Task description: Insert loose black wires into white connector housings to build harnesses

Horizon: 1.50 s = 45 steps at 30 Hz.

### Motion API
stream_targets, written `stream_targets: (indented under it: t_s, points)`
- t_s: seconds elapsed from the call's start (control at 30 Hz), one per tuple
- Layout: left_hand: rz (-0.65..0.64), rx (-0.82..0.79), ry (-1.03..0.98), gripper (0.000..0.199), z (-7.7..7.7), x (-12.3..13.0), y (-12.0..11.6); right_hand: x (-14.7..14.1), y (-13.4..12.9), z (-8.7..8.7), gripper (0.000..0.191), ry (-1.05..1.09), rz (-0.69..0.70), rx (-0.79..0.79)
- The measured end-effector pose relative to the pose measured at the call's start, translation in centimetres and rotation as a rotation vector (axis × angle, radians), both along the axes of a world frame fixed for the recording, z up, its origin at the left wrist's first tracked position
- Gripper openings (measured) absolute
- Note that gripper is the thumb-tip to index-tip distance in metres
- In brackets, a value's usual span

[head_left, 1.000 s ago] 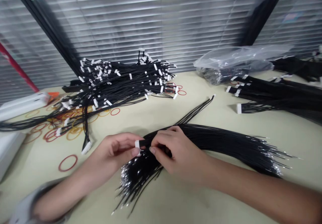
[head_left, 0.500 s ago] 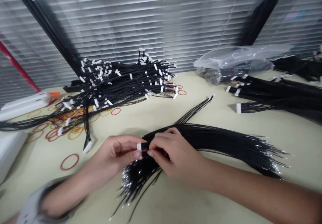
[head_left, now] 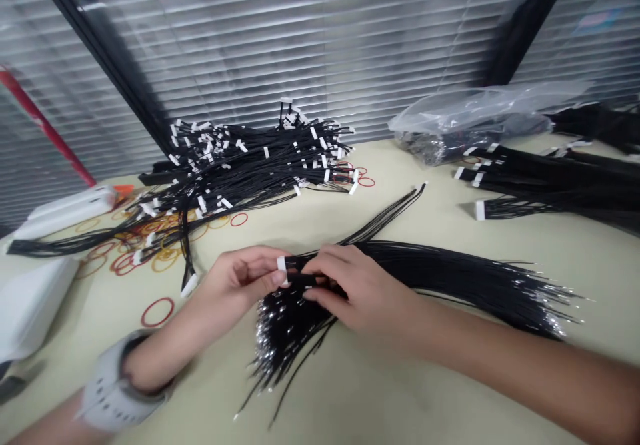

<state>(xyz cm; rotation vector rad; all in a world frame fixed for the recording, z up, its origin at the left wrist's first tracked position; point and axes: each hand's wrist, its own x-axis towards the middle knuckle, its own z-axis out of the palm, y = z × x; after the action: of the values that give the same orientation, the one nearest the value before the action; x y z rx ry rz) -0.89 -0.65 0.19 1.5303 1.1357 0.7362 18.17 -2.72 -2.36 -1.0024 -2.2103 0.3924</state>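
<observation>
A white connector plug is pinched between the thumb and fingers of my left hand. Black wires run from that plug toward my right hand, whose thumb and fingers curl around them just to the right of the plug. Exactly what the right fingertips grip is partly hidden. Beneath both hands lies a thick bundle of loose black wires, with shiny bare metal tips at its two ends. A thinner strand of black wires sticks out behind my right hand.
Behind stands a heap of black cables with white plugs. Red and yellow rubber bands are scattered at left, near a white box. A clear plastic bag and more cables lie at right, before window blinds.
My right fingertips have loosened slightly and shifted back from the plug along the wires. My left hand still holds the plug, now turned a little. The whole view has shifted slightly.
</observation>
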Motion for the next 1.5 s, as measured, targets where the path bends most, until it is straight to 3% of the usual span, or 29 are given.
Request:
stream_targets:
  t_s: [0.2,0.33,0.4,0.53,0.6,0.7,1.07,1.27,1.5]
  points:
    - [0.023,-0.087,-0.067,0.023,-0.8,-0.4,0.5,0.8,0.4,0.3,0.021,-0.029,-0.039,0.204]
    - [0.060,-0.137,-0.126,0.023,-0.9,-0.5,0.6,0.1,-0.7,0.4,0.027,0.002,-0.117,0.117]
    - [0.065,-0.140,-0.149,0.019,-0.9,-0.5,0.6,-0.4,-1.4,0.3,0.024,-0.047,-0.036,0.100]
    - [0.065,-0.133,-0.118,0.023,-0.8,-0.5,0.5,-0.6,-2.0,0.3,0.023,-0.274,0.231,0.227]
    - [0.070,-0.127,-0.100,0.026,-0.7,-0.6,0.5,-0.3,-1.7,0.4,0.020,-0.370,0.256,0.241]
    - [0.057,-0.117,-0.086,0.025,-0.8,-0.7,0.5,0.2,-1.2,0.5,0.015,-0.427,0.187,0.232]
    - [0.006,-0.043,-0.013,0.018,-0.6,-0.6,0.5,0.3,0.5,0.2,0.013,-0.147,-0.114,0.064]
    - [0.034,-0.112,-0.056,0.016,-0.2,-0.2,0.0,0.0,0.5,0.1,0.016,-0.001,-0.101,-0.014]
    - [0.001,-0.122,-0.072,0.013,-0.1,0.3,-0.5,-0.2,0.1,-0.1,0.015,0.049,-0.050,0.019]
